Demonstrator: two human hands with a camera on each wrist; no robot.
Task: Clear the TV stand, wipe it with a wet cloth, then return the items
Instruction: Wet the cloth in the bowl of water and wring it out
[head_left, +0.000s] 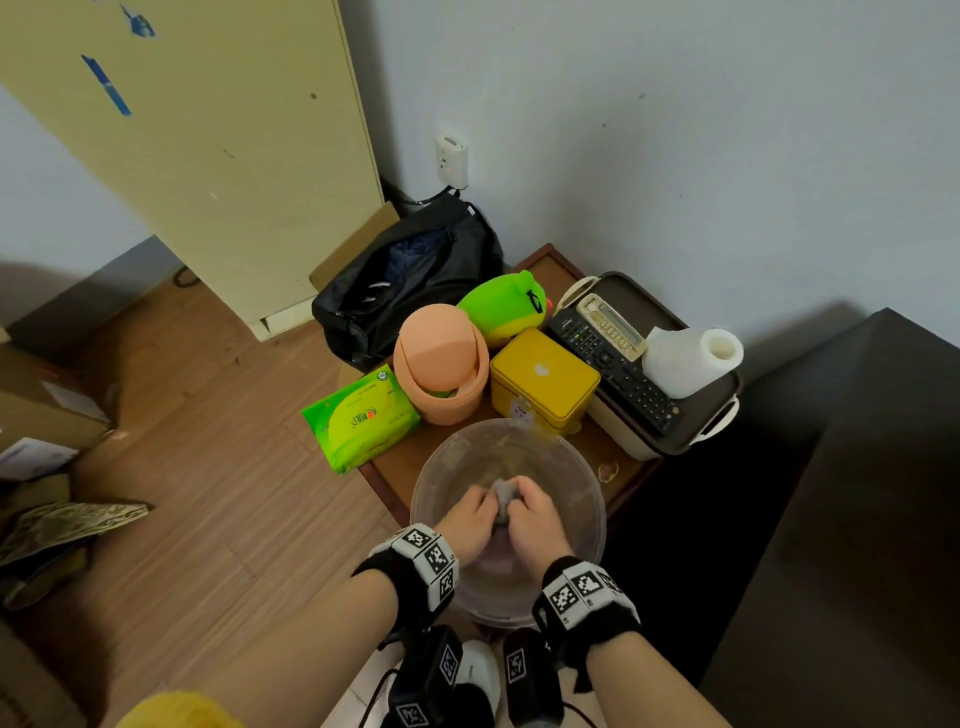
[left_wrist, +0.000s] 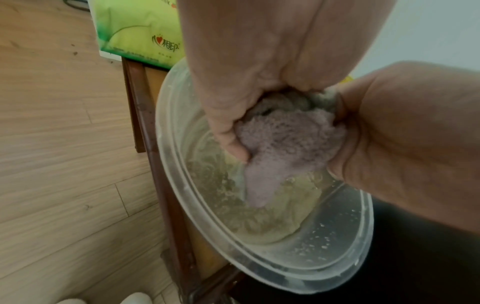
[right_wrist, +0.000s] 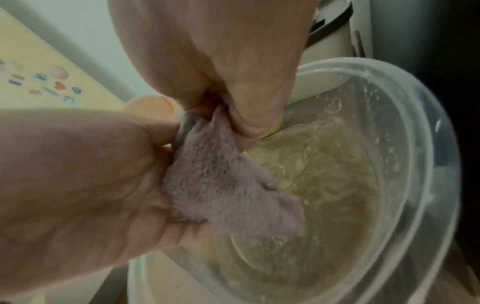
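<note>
A wet purple-grey cloth (head_left: 503, 500) is bunched between my two hands over a clear plastic basin (head_left: 587, 483) of cloudy water. My left hand (head_left: 470, 512) grips its left side and my right hand (head_left: 535, 519) grips its right side, knuckles close together. In the left wrist view the cloth (left_wrist: 285, 139) hangs in a point towards the water, held by the left hand (left_wrist: 246, 61) and the right hand (left_wrist: 402, 133). In the right wrist view the cloth (right_wrist: 221, 185) sits between the right hand (right_wrist: 233, 61) and the left hand (right_wrist: 78, 174).
The basin stands on a small brown table (head_left: 623, 467) beside a green tissue pack (head_left: 361, 423), a peach bin (head_left: 441, 364), a green plush (head_left: 504, 304), a yellow tin (head_left: 543, 382), remotes (head_left: 613, 358) and a paper roll (head_left: 691, 358). A dark surface (head_left: 857, 493) lies to the right.
</note>
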